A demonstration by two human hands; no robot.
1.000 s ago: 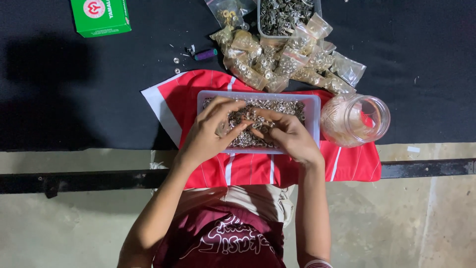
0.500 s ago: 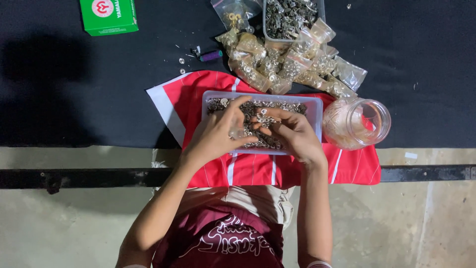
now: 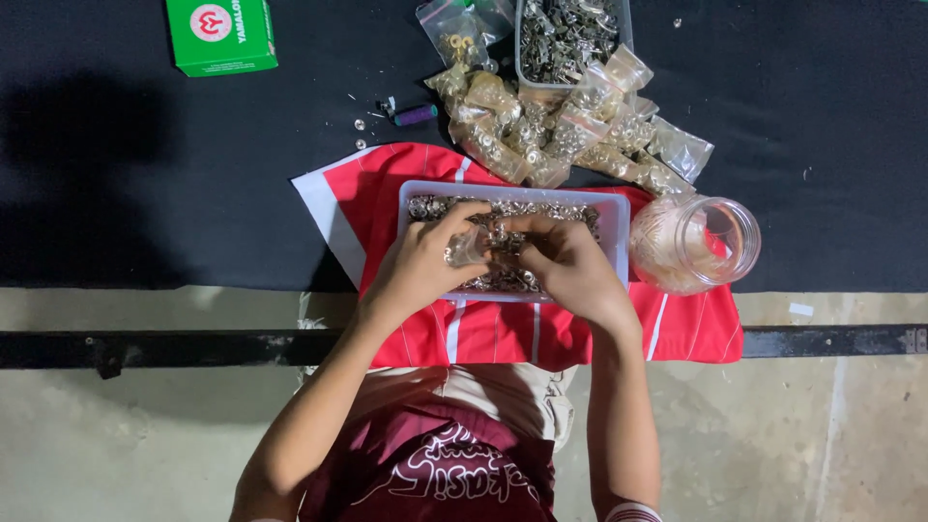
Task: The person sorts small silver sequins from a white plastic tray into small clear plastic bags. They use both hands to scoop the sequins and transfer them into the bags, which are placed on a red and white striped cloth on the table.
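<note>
Over the tray (image 3: 611, 208), both hands meet above a bed of small metal pieces (image 3: 512, 280). Left hand (image 3: 425, 266): fingers curled, thumb and forefinger pinched on a small clear bag (image 3: 466, 249) that seems to hold a few pieces. Right hand (image 3: 570, 271): fingers bent inward toward the same bag, tips close to its right edge; whether they grip the bag or a loose piece cannot be told. The bag lies between the two hands, nearer the left, just above the pieces and roughly at tray centre; its long axis appears to run along the tray's length, though it is too crumpled to be sure.

Edges and room. The tray is a shallow, pale rectangle, long side parallel to the table edge, resting on a red cloth (image 3: 503, 333) with white stripes that hangs over that edge. A glass jar (image 3: 696, 242) lies on its side, just beside the tray's right wall, mouth to the right. Beyond the far wall, filled bags (image 3: 570, 135) are heaped, close to the tray, and a second tray (image 3: 568, 39) of darker parts sits behind them. A green box (image 3: 220, 35) stands well apart at far left. Bare dark table (image 3: 145, 174) opens to the left of the cloth.
</note>
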